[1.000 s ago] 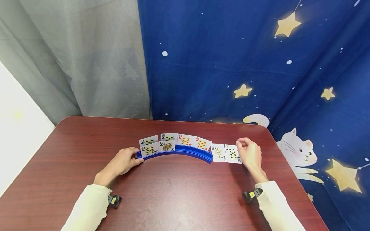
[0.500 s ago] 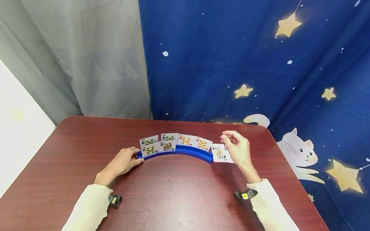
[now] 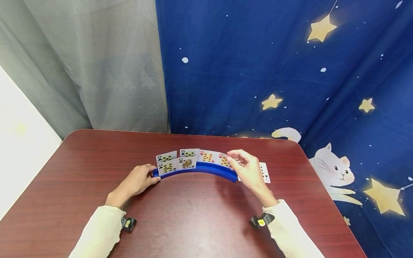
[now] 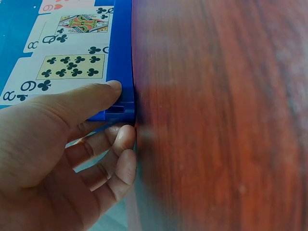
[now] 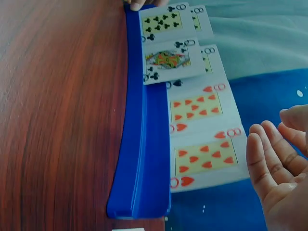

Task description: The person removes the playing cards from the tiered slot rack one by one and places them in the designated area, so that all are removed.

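Note:
A blue curved card holder (image 3: 213,167) lies on the table. My left hand (image 3: 137,181) grips its left end, thumb on the front edge and fingers curled behind. In its front slot stand a nine of clubs (image 4: 72,67) and a queen of clubs (image 5: 168,60). Behind these two show parts of two black eights. Further right, a nine of hearts (image 5: 197,108) and an eight of hearts (image 5: 204,156) stand in the back row. My right hand (image 3: 249,173) hovers by the top edge of the eight of hearts, fingers loosely bent, holding nothing.
Right of the holder, a black number card (image 3: 265,172) lies face up on the reddish-brown table (image 3: 193,218). The face card beside it is mostly hidden under my right hand. A blue curtain (image 3: 232,71) with stars and a grey curtain (image 3: 122,64) hang behind the table.
My right hand has moved left from over the loose cards to the holder's right end, uncovering the number card and covering the face card. The left hand has kept its hold.

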### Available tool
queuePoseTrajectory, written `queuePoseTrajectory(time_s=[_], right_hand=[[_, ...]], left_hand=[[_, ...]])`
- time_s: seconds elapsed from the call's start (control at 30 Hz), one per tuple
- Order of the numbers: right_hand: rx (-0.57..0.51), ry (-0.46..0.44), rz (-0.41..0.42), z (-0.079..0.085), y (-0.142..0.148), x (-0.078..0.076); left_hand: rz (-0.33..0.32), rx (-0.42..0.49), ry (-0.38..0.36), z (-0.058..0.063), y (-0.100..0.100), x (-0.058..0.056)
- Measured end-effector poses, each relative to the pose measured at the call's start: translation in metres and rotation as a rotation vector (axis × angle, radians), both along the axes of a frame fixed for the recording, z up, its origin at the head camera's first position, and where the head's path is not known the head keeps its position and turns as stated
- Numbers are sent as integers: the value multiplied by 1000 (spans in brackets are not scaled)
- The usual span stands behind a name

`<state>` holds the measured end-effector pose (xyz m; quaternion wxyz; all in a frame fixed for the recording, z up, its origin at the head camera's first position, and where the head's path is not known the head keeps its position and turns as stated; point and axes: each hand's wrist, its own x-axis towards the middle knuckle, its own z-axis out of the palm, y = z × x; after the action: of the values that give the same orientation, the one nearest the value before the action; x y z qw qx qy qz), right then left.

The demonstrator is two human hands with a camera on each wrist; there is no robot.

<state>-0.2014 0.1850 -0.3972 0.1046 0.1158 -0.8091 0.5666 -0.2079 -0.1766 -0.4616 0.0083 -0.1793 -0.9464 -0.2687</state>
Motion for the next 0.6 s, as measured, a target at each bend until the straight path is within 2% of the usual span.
queuePoseTrajectory(time_s=[0.3,0.6], right_hand=[[-1,-33,128,-14,-20,-2],[66,-72,153,-28,-40,-5]], left_hand=[[9,7,-5,1,0,0],[11,8,-6,0,0,0]])
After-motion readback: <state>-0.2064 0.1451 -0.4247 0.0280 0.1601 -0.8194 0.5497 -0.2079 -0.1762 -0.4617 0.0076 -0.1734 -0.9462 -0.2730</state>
